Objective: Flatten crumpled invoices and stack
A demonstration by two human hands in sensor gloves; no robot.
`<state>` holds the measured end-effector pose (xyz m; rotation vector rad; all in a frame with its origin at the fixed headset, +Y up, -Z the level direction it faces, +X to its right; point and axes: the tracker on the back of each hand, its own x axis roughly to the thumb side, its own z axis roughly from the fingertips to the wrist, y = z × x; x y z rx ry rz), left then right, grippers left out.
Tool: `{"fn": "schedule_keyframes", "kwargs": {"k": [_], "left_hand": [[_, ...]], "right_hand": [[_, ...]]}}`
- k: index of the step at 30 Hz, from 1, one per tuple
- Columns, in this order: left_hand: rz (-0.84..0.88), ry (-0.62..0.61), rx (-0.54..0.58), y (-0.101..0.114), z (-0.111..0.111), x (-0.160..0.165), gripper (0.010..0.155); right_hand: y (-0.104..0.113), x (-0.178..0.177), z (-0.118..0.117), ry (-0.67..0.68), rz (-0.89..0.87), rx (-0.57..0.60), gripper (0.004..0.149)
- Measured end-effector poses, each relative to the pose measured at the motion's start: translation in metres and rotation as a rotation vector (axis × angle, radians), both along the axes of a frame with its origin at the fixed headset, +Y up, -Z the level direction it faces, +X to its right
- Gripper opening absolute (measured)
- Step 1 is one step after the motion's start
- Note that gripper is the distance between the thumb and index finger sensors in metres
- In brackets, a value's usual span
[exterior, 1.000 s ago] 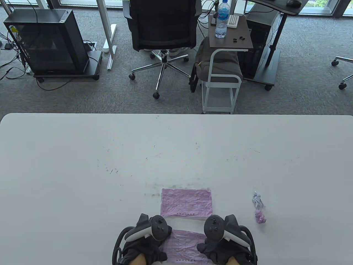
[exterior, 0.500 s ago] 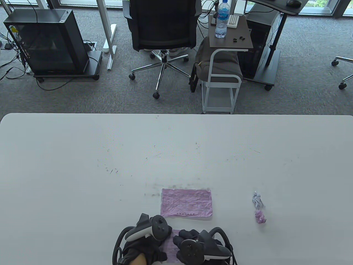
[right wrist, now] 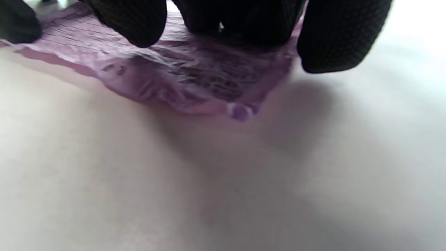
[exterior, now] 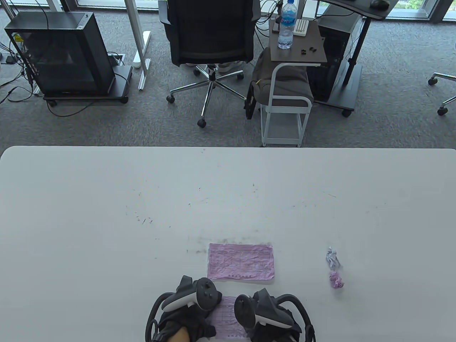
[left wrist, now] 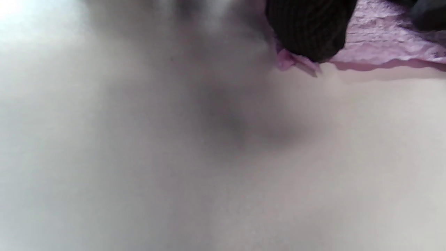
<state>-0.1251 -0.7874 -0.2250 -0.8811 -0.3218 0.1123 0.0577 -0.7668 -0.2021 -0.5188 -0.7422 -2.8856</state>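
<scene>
A wrinkled pink invoice (exterior: 228, 317) lies at the table's near edge under both hands. My left hand (exterior: 188, 320) presses on its left end; in the left wrist view a fingertip (left wrist: 306, 31) pins the paper's edge (left wrist: 383, 45). My right hand (exterior: 267, 333) rests on its right part; in the right wrist view spread fingers (right wrist: 132, 21) lie on the creased sheet (right wrist: 209, 76). A flattened pink invoice (exterior: 241, 262) lies just beyond. A crumpled white ball (exterior: 332, 257) and a crumpled pink ball (exterior: 336, 279) sit to the right.
The white table (exterior: 107, 213) has small scuffs and specks around its middle. On the floor beyond the far edge stand an office chair (exterior: 210, 32), a small side table with a water bottle (exterior: 286, 25) and a computer case (exterior: 60, 53).
My right hand has moved left across the near invoice, from its right end toward its middle, and its tracker has turned. The left hand has stayed put.
</scene>
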Motion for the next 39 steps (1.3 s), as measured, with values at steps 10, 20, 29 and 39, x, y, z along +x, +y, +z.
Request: {"fn": "schedule_keyframes", "kwargs": {"k": [10, 20, 29, 39], "left_hand": [[0.005, 0.004, 0.000, 0.000, 0.000, -0.001, 0.082], [0.012, 0.006, -0.002, -0.001, 0.000, -0.001, 0.082], [0.012, 0.002, -0.006, -0.001, -0.001, -0.002, 0.082], [0.014, 0.009, -0.011, -0.001, 0.000, -0.002, 0.082]], "right_hand": [[0.005, 0.036, -0.012, -0.252, -0.085, -0.038, 0.047], [0.031, 0.033, -0.004, -0.006, -0.425, 0.104, 0.050], [0.000, -0.026, 0.015, 0.360, -0.264, -0.129, 0.048], [0.003, -0.011, 0.007, 0.166, -0.296, -0.231, 0.042]]}}
